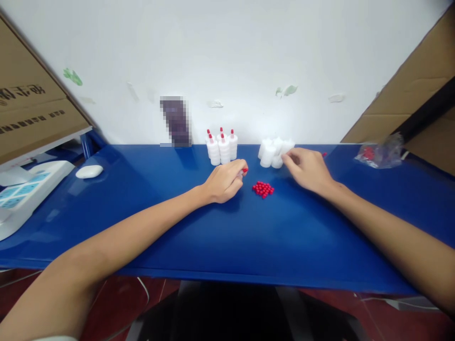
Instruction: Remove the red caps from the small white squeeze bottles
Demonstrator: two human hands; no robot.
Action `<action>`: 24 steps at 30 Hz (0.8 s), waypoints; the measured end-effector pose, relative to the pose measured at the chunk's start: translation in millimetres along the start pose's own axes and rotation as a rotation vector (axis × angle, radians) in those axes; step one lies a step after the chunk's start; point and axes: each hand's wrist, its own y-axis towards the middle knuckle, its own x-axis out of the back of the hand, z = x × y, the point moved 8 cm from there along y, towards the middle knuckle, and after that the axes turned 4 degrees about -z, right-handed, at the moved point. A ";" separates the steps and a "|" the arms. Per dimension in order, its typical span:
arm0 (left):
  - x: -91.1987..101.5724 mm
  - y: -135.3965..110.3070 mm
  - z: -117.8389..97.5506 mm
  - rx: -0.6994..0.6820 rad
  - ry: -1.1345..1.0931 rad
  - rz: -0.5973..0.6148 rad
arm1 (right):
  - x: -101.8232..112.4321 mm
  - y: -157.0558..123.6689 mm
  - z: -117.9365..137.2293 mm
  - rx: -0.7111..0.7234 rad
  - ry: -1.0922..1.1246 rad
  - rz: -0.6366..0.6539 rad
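Observation:
My left hand (225, 182) is closed in a pinch on a small red-tipped piece (245, 170); a bit of white shows beside the red, and the fingers cover the rest. Over at the right, my right hand (308, 168) has thumb and fingertips on a white bottle (287, 144) at the edge of a cluster of uncapped white bottles (268, 155). Behind my left hand stand several white bottles with red tips (224, 149), upright and close together. Between the hands lies a pile of small red caps (263, 189).
A clear plastic bag (382, 152) with red pieces lies at the right by a cardboard box (401, 80). A white oval case (89, 171) and a white power strip (31, 189) sit at the left. The blue table (227, 246) meets a white wall; a blurred dark panel (177, 121) stands there.

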 end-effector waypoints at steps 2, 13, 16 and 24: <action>1.2 -0.8 1.5 -0.001 0.012 -0.028 | 0.3 -3.7 16.7 0.068 -0.006 0.023; 1.0 -6.6 -24.0 -0.264 0.109 -0.077 | -7.7 -39.9 87.0 0.284 0.248 0.222; -0.3 -9.3 -29.0 -0.352 0.170 -0.087 | -5.6 -47.2 104.7 0.466 0.115 0.195; -5.2 -9.3 -41.0 -0.498 0.240 -0.066 | -10.6 -53.3 123.5 0.670 -0.091 0.191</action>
